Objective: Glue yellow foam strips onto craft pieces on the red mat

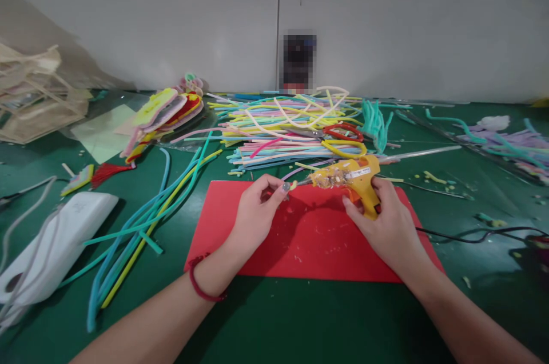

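My right hand (pixel 388 218) is wrapped round the handle of a yellow hot glue gun (pixel 349 175), whose nozzle points left. In a pinch, my left hand (pixel 259 212) holds a small pale-yellow piece (pixel 293 185) right by the nozzle tip; it looks like a bit of fuzzy stem, and whether the two touch I cannot tell. Both hands are above a red board (pixel 317 250) that has whitish flecks on it. A clear glue stick (pixel 422 154) sticks out of the gun's back end.
Bundles of pastel fuzzy stems (pixel 274 118) and red-and-yellow-handled scissors (pixel 343 141) lie behind the board. Loose blue, green and yellow stems (pixel 150 221) and a white power bank (pixel 64 244) with a cable are at left. A black cord (pixel 467 238) runs off right.
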A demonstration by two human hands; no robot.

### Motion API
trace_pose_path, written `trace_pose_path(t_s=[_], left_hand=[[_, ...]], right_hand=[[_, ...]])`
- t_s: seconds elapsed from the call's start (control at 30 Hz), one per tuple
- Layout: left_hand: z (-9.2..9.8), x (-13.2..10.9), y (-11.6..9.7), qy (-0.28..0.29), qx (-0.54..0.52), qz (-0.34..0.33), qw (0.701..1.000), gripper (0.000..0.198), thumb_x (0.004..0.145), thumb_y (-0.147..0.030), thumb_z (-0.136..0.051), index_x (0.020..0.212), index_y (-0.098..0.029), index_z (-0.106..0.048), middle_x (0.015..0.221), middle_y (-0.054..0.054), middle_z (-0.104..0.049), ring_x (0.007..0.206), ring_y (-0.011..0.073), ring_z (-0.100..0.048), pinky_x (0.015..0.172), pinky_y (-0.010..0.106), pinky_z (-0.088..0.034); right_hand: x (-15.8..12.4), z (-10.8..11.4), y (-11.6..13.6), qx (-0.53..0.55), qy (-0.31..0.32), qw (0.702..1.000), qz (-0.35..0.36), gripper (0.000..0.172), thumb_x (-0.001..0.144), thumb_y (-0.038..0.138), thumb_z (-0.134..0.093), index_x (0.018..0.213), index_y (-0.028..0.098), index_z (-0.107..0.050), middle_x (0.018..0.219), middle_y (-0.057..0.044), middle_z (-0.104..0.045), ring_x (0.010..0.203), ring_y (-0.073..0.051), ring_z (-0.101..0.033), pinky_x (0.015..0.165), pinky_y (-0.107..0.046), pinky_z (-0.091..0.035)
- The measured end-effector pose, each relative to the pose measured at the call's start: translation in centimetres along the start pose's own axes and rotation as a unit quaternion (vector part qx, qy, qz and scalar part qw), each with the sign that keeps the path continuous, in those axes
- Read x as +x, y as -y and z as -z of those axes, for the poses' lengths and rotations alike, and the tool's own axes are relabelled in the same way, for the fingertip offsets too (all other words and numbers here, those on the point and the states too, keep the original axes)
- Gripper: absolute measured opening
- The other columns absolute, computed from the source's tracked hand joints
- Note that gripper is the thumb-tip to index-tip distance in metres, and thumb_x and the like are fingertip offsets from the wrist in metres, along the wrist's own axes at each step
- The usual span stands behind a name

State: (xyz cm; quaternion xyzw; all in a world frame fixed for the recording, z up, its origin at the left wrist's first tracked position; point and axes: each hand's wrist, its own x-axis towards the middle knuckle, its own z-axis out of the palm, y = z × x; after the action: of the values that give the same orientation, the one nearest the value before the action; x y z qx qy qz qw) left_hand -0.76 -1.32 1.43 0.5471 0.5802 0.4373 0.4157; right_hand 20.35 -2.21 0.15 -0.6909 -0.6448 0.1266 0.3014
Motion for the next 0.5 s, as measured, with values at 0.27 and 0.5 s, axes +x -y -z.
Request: trace_pose_path(t_s=[0.27, 0.5], left_hand=[[-0.05, 0.0, 0.01, -0.006, 0.017, -0.005, 1.0, 0.014, 0.082, -0.026, -0.051, 0.071, -0.019, -0.054, 0.066, -0.002, -0.058, 0.062, 0.0116, -0.054, 0.059, 0.022, -0.043], [-0.05, -0.07, -0.01, -0.005, 0.006, -0.005, 1.0, 0.015, 0.082, -0.028, -0.05, 0.07, -0.019, -0.053, 0.067, -0.002, -0.058, 0.063, 0.0117, -0.054, 0.059, 0.022, -0.043]], right_hand=[[0.05, -0.27, -0.3, 0.002, -0.006, 1.0, 0.03, 0.045, 0.078, 0.054, -0.053, 0.105, 0.018, -0.049, 0.092, -0.01, -0.062, 0.064, -0.019, -0.061, 0.054, -0.03, -0.048], [0.02, -0.26, -0.33, 0.008, -0.009, 0.999, 0.033, 0.044, 0.078, 0.053, -0.054, 0.104, 0.018, -0.049, 0.09, -0.01, -0.062, 0.064, -0.02, -0.061, 0.054, -0.03, -0.048]])
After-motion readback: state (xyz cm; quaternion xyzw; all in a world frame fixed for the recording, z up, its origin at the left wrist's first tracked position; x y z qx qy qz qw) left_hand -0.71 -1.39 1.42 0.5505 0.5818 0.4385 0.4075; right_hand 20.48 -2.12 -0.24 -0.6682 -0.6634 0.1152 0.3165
